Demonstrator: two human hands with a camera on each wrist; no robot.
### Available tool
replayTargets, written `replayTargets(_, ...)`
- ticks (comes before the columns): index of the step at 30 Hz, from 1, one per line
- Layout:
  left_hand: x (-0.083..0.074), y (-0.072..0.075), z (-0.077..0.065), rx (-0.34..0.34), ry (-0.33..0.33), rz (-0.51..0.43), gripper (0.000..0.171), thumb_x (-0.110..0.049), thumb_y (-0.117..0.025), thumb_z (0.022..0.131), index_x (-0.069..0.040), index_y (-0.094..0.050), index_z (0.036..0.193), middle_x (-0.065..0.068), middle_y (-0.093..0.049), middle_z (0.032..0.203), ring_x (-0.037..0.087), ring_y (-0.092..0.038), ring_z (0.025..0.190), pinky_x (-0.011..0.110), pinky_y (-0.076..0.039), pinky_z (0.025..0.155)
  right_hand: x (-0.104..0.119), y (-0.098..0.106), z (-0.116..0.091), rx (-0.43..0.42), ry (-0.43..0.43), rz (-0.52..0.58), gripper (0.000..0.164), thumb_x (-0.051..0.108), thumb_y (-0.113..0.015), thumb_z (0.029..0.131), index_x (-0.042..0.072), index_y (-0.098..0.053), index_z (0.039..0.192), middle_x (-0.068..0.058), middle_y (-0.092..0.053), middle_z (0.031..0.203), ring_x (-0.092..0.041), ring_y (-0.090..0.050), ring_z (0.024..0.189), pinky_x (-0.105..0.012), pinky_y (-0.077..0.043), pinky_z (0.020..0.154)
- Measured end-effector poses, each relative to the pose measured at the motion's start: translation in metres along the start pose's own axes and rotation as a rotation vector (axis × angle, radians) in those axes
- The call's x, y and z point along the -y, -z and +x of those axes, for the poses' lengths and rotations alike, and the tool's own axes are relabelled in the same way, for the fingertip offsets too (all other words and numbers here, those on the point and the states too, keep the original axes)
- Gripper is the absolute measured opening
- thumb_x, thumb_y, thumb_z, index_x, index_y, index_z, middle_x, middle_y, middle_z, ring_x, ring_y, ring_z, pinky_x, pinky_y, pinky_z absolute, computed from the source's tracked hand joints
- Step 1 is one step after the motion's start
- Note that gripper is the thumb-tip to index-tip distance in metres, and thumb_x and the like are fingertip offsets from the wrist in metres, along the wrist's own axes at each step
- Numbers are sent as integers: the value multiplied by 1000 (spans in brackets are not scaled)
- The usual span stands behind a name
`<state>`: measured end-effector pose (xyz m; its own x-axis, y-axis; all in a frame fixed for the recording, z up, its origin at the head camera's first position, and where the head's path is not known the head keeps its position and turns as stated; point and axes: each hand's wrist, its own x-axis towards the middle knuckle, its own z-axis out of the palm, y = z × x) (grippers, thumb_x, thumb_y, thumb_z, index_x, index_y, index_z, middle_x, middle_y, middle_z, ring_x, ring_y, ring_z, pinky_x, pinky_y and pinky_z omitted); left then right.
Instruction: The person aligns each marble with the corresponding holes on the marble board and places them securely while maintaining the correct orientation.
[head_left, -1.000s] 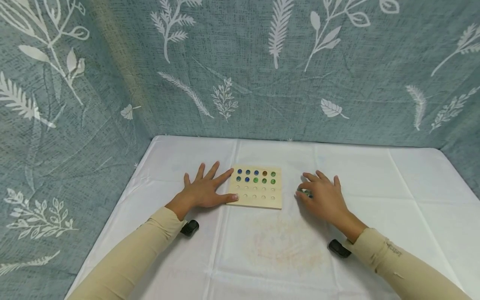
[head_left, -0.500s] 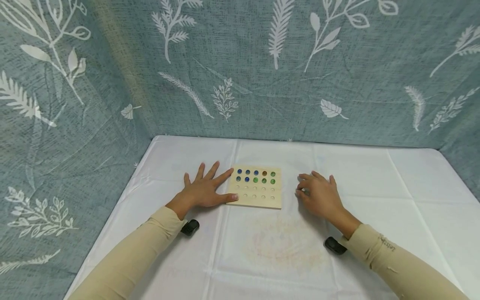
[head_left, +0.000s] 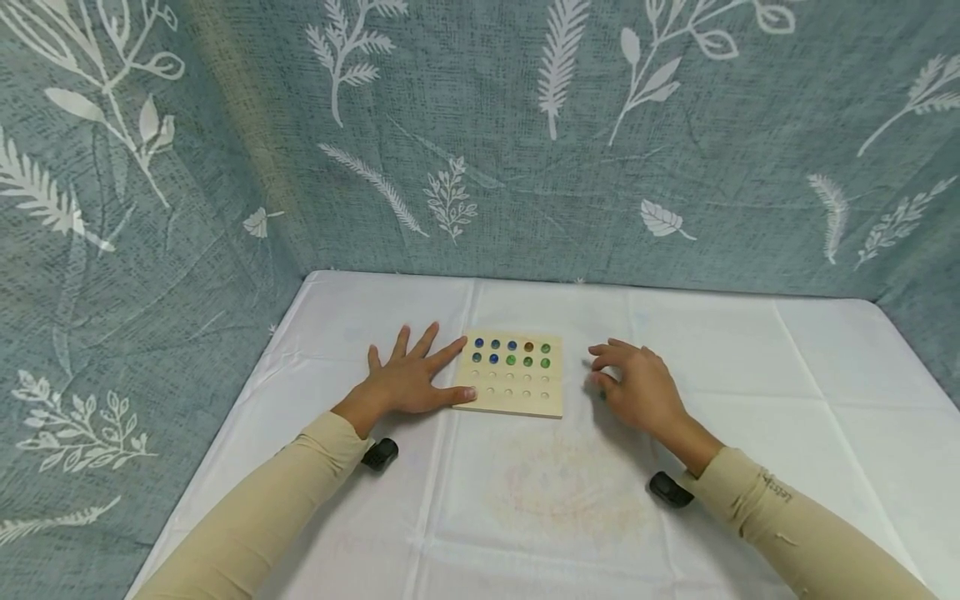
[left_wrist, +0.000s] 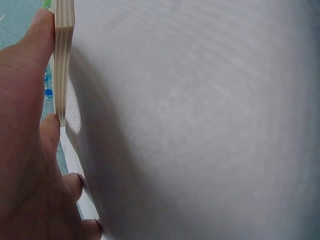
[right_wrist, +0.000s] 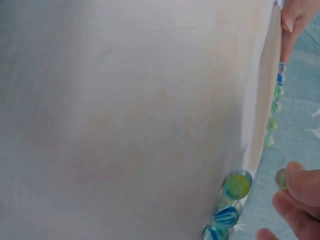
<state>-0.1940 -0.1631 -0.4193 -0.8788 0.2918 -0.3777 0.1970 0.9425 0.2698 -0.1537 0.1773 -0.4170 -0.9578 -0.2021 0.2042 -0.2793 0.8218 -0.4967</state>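
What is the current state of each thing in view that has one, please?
Wooden board: flat, far two rows filled, visible near holes empty.
Left grip: spread open, touching the board.
Right grip: pinches a marble.
Tablecloth: creased, faintly stained.
Loose marbles: bunched on the tablecloth.

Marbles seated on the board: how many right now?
10: five marbles in the far row of the board, five more in the next row. The left hand may hide another under its thumb.
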Motion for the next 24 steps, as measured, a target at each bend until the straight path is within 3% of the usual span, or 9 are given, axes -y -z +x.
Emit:
replayTargets(6,-1,1,-1,-2,-1,3,94,-84,-51,90,-44,-15,166,4,5,179,47,13,162,85,3,116,4,-2,2,-29,27,148,8,5,-76,93,1,-80,99,-16,-74,130,-40,-64,131,-60,-49,110)
replayTargets(16,-2,0,-1,-4,-2,-3,94,-84,-51,90,-44,-15,166,5,5,179,47,13,162,84,4,117,15,-4,2,-35,16,337,9,4,-78,92,2,-80,100,-15,-76,126,-39,-65,130,-58,-48,111)
replayTargets(24,-1,-1,-1,0,7,-4,94,-84,-52,89,-45,-15,166,3,6,178,45,15,162,84,4,117,24,-8,4,-53,48,422,12,2,-79,89,0,-81,101,-16,-77,123,-38,-66,128,-54,-49,112)
